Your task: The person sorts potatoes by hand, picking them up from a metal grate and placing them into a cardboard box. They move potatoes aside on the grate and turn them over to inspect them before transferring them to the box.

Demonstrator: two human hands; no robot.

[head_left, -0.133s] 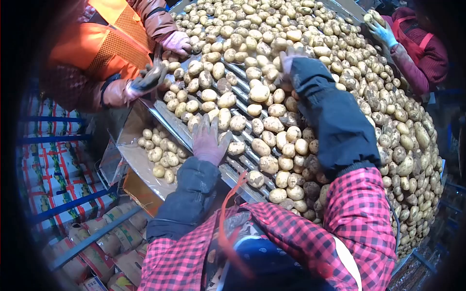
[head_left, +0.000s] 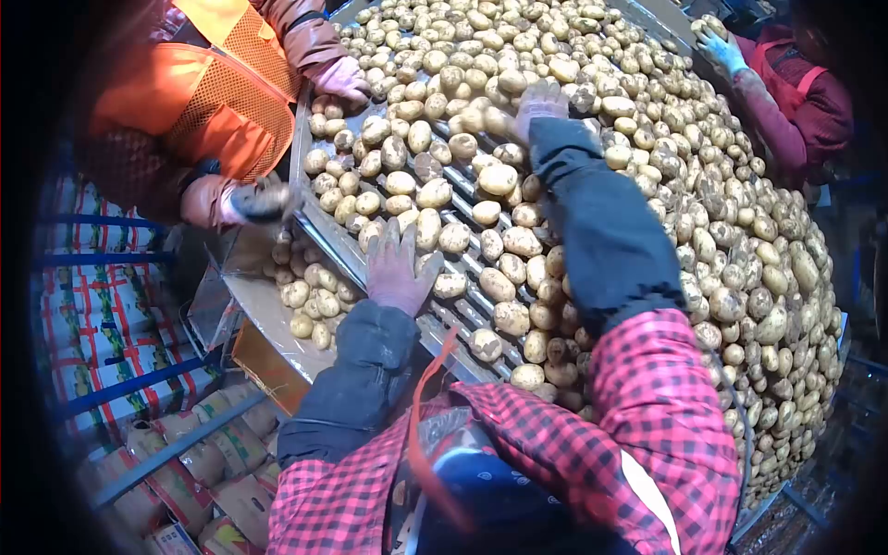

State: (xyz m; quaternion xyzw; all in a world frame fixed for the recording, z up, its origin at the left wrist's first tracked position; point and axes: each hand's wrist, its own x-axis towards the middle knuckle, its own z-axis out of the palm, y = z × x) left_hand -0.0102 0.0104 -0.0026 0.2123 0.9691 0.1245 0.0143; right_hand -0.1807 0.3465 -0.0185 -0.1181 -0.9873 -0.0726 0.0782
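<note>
Right grip (head_left: 539,100) shifts slightly left, farther up the table (head_left: 451,321), onto potatoes (head_left: 497,178) near its middle | fingers curled, cannot tell if holding one | left grip (head_left: 398,268) unmoved, spread flat on potatoes by left edge, holding nothing | co-worker's hand (head_left: 250,202) drops toward box (head_left: 252,298).

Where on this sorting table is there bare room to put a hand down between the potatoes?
Bare rollers show just right of the left hand, between it and a lone potato. The box has bare lining along its near side. Beyond the right hand and along the right side, the potatoes lie packed.
</note>
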